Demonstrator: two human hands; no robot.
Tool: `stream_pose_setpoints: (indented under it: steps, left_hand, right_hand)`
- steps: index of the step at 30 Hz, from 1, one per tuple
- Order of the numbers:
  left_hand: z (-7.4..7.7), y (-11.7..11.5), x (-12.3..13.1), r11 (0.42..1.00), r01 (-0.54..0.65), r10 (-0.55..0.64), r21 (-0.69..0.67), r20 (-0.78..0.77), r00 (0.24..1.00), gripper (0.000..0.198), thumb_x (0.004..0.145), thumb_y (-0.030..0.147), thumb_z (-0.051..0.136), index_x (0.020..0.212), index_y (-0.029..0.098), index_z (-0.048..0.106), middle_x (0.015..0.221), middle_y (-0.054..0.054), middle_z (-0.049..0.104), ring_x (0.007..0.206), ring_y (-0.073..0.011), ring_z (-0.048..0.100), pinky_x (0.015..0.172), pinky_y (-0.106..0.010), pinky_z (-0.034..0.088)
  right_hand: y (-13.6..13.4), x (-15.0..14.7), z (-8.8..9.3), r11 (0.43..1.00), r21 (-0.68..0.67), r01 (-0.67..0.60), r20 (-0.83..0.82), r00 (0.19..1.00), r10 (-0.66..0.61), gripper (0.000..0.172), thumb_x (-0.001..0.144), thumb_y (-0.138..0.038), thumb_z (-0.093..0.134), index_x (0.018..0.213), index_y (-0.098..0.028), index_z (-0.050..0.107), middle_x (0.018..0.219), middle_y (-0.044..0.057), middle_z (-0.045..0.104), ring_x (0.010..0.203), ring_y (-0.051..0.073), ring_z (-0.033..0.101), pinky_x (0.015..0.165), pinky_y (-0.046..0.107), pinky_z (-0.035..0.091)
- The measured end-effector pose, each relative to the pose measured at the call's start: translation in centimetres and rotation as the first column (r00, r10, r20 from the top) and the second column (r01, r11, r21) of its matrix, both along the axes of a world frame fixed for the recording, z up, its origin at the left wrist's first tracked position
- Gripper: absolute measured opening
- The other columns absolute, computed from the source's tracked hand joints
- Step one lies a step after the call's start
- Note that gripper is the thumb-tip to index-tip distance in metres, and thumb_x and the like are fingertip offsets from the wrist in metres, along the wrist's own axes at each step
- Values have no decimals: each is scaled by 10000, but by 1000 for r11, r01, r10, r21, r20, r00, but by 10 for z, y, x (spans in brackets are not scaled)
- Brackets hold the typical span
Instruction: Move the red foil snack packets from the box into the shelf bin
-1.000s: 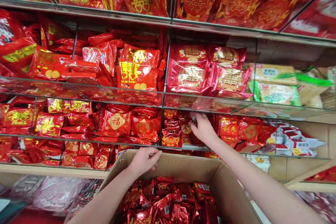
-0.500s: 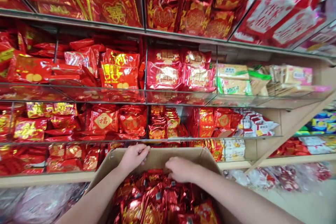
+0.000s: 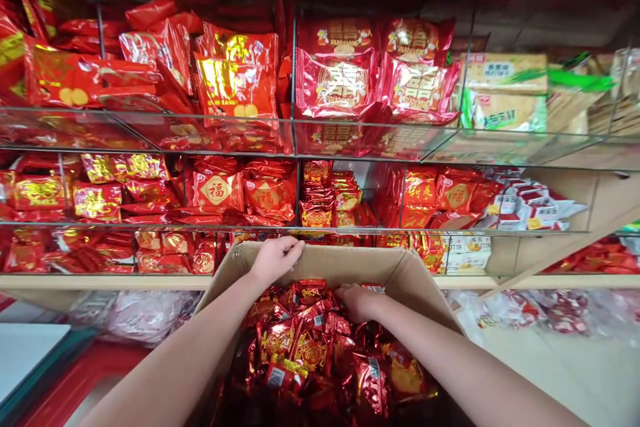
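An open cardboard box (image 3: 400, 270) sits in front of me, full of small red and gold foil packets (image 3: 310, 347). My left hand (image 3: 274, 259) curls its fingers over the box's far rim and grips it. My right hand (image 3: 357, 300) is down inside the box among the packets near the far wall, fingers closed into the pile; what they hold is hidden. Beyond the box a glass shelf compartment (image 3: 325, 203) holds stacked packets of the same kind.
Glass-fronted shelves (image 3: 300, 137) filled with red and gold snack bags rise behind the box. Beige and green packs (image 3: 500, 90) lie at the right. Plastic bags (image 3: 135, 313) lie under the lowest wooden shelf (image 3: 100, 280). A light floor shows at the right.
My right hand drew back from the shelf compartment and dropped into the box among the packets. The view tilted downward. My left hand stayed on the box rim.
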State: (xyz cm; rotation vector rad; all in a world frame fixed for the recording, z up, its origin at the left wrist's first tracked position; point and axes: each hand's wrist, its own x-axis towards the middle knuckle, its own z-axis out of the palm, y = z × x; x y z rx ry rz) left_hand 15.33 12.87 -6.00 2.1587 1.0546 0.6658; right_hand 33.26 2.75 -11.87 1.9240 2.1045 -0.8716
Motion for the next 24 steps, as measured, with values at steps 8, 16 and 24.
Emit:
stream_pose_setpoints:
  steps: [8, 16, 24]
  left_hand:
    - [0, -2, -1, 999, -1, 1, 45, -3, 1000, 346, 782, 427, 360, 568, 181, 474, 468, 40, 540, 406, -90, 544, 414, -175, 345]
    - [5, -6, -2, 999, -5, 5, 35, -1, 1000, 347, 781, 443, 344, 572, 189, 454, 484, 42, 546, 420, -103, 552, 424, -189, 356]
    - [7, -9, -4, 1000, 17, -17, -9, 7, 1000, 343, 779, 457, 336, 610, 188, 466, 513, 42, 556, 437, -108, 569, 420, -190, 362]
  right_hand:
    - [7, -7, -6, 994, -71, -79, 142, 986, 89, 888, 468, -149, 673, 1268, -183, 289, 1242, 136, 409, 1119, 296, 388, 876, 419, 354]
    - [6, -15, -5, 988, -108, -115, 299, 944, 142, 772, 466, -287, 658, 1187, -149, 419, 1201, 166, 392, 1072, 320, 409, 843, 416, 368]
    - [10, -5, -3, 989, -146, -28, 256, 964, 65, 922, 380, -318, 736, 1217, -279, 351, 1192, 111, 408, 1098, 318, 398, 831, 419, 370]
